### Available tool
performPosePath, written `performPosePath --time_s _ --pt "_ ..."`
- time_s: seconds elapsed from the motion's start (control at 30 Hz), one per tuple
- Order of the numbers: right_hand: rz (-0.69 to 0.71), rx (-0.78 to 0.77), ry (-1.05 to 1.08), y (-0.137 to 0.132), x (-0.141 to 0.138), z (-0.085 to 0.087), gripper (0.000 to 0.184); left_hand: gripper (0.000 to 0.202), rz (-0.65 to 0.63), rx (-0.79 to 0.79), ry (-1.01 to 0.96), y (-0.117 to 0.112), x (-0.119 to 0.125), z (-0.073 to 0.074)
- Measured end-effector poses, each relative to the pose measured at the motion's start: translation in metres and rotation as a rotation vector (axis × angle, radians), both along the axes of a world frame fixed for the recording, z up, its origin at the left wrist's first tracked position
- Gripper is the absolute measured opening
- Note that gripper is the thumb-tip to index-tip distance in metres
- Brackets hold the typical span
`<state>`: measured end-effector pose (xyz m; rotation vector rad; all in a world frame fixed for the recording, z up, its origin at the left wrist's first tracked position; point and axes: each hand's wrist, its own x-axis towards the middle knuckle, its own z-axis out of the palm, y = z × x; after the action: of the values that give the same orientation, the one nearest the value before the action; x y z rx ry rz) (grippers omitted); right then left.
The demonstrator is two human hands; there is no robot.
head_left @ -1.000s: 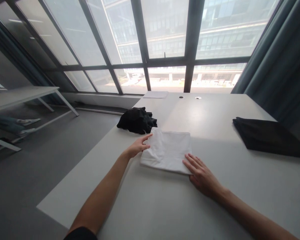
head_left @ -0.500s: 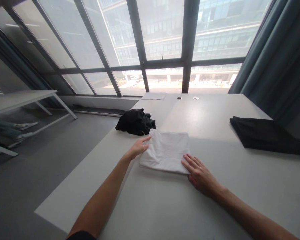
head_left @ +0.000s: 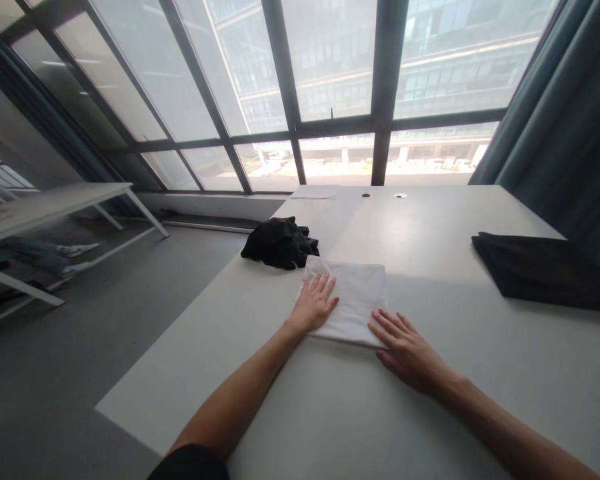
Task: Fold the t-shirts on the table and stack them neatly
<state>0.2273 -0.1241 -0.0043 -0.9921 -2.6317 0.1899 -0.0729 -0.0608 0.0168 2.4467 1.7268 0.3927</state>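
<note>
A white folded cloth (head_left: 357, 293), probably a garment, lies flat as a rough square on the white table (head_left: 300, 413). My left hand (head_left: 315, 305) rests palm down on its left part, fingers spread and pointing away from me. At the near right corner, my right hand (head_left: 403, 343) lies with its fingertips on the cloth and its fingers stretched out. Neither hand grips anything. Just beyond the cloth's far left corner sits a crumpled heap of black cloth (head_left: 280, 243).
Dark folded cloth (head_left: 545, 270) lies at the table's right side. A flat white sheet (head_left: 315, 192) and two round holes are at the far end. Another white table (head_left: 80, 200) stands to the left, with a person's legs beneath it. Windows and a blue-grey curtain (head_left: 535, 113) rise behind.
My left hand has moved from the cloth's left edge, where it was pinching, onto its top and spread flat. My right hand stays at the near right corner. The view has shifted slightly.
</note>
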Motion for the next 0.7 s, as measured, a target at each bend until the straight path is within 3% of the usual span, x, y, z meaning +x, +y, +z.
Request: performPosePath --time_s 0.1,0.2,0.3,0.4,0.53,0.7 --pt "-0.007 -0.013 0.012 0.002 -0.001 0.006 0.053 0.061 0.007 -0.023 0.015 0.005 -0.003 0.003" --pt "-0.125 -0.011 0.070 0.018 -0.016 0.020 0.050 0.058 0.011 -0.005 0.014 0.022 -0.002 0.018" --pt "-0.317 -0.014 0.097 0.050 -0.046 0.037 0.052 0.054 0.045 0.034 0.037 0.044 0.005 0.024" --pt "-0.440 -0.039 0.054 0.088 -0.075 0.044 0.056 0.054 0.063 0.029 0.062 0.061 0.011 0.015" --pt "-0.550 -0.148 -0.033 0.119 -0.086 0.028 0.065 0.055 0.047 0.047 0.051 0.065 0.011 0.000" --pt "-0.581 -0.184 -0.008 0.123 -0.076 0.005 0.070 0.057 0.072 0.086 0.009 0.066 0.004 0.000"
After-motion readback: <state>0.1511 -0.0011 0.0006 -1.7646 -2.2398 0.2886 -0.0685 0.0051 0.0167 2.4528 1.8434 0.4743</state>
